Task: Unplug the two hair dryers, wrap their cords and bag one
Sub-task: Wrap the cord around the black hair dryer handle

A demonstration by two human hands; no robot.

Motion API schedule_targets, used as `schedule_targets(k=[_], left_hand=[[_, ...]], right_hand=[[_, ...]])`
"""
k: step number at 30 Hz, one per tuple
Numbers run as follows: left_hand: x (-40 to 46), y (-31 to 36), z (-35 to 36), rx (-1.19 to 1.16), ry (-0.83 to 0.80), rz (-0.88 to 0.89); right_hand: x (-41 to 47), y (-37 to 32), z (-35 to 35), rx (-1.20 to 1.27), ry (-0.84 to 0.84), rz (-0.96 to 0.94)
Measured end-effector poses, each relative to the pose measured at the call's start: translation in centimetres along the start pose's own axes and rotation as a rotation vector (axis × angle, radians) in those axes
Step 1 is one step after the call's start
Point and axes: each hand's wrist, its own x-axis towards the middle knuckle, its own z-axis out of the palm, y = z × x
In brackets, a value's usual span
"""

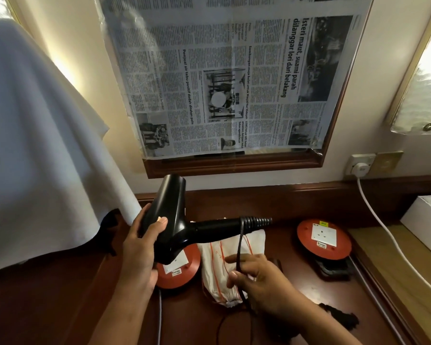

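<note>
My left hand (pixel 144 242) grips the body of a black hair dryer (pixel 177 220), lifted above the desk with its handle pointing right. Its black cord (pixel 240 247) drops from the ribbed handle end into my right hand (pixel 261 280), which pinches it between thumb and fingers. The cord trails on below my right hand toward the desk's near edge. A white drawstring bag (pixel 217 265) with orange stitching lies on the desk under the dryer. A second dark object (pixel 334 268), partly hidden, sits behind the right orange reel; I cannot tell what it is.
Two orange extension reels with white sockets sit on the dark wooden desk (pixel 189 317), one under the dryer (pixel 182 272), one at right (pixel 324 239). A white plug (pixel 360 168) with its cable is in the wall socket. White cloth (pixel 35 145) hangs at left; a white box (pixel 426 220) at right.
</note>
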Motion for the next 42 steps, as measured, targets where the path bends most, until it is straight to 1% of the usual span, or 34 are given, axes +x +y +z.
schedule_targets(k=[1,2,5,8,10,12,15,17,21,24,26,27,29,32,36,39,42], left_hand=[[0.0,-0.1,0.1,-0.008,0.001,-0.008],[0.1,-0.1,0.1,-0.018,0.009,-0.016],[0.5,0.0,0.1,-0.060,0.027,-0.028],[0.8,0.3,0.1,-0.093,0.034,-0.045],[0.9,0.6,0.1,-0.107,0.021,-0.058],[0.8,0.8,0.2,-0.115,0.004,-0.071],[0.8,1.0,0.3,-0.139,0.003,-0.086],[0.8,1.2,0.4,-0.149,0.003,-0.090],[1.0,1.9,0.6,-0.166,-0.009,-0.082],[1.1,2.2,0.7,-0.155,-0.012,-0.075],[1.1,2.4,0.6,-0.152,-0.001,-0.080],[1.2,2.4,0.6,-0.148,-0.002,-0.082],[1.1,2.6,0.7,-0.142,-0.004,-0.081],[1.3,3.0,0.9,-0.145,-0.009,-0.079],[1.4,3.7,1.0,-0.143,-0.016,-0.080],[1.1,3.8,1.3,-0.148,-0.015,-0.105],[0.9,3.9,1.5,-0.145,-0.030,-0.139]], right_hand=[[0.2,0.0,-0.1,-0.042,0.028,-0.040],[0.2,-0.1,-0.3,-0.013,0.057,-0.072],[0.0,0.1,-0.2,0.219,0.189,-0.121],[0.2,0.2,0.8,0.302,0.251,-0.126],[0.4,0.3,1.4,0.250,0.279,-0.111],[0.5,0.4,1.3,0.094,0.293,-0.098],[0.3,-0.1,0.4,-0.209,0.192,-0.116],[0.3,-0.4,0.1,-0.211,0.162,-0.149],[0.3,-0.7,-0.4,-0.021,0.275,-0.325],[0.5,-0.4,-0.8,-0.058,0.313,-0.437],[0.5,-0.6,-0.9,0.003,0.311,-0.459],[0.4,-0.9,-0.9,0.057,0.286,-0.444],[0.2,-1.2,-0.6,0.202,0.211,-0.346],[-0.3,-1.2,0.1,0.521,0.140,-0.190],[-0.7,-0.2,0.8,0.857,0.034,-0.090],[-0.6,0.3,1.2,0.953,0.035,-0.094],[0.2,1.6,1.6,0.881,0.104,-0.045]])
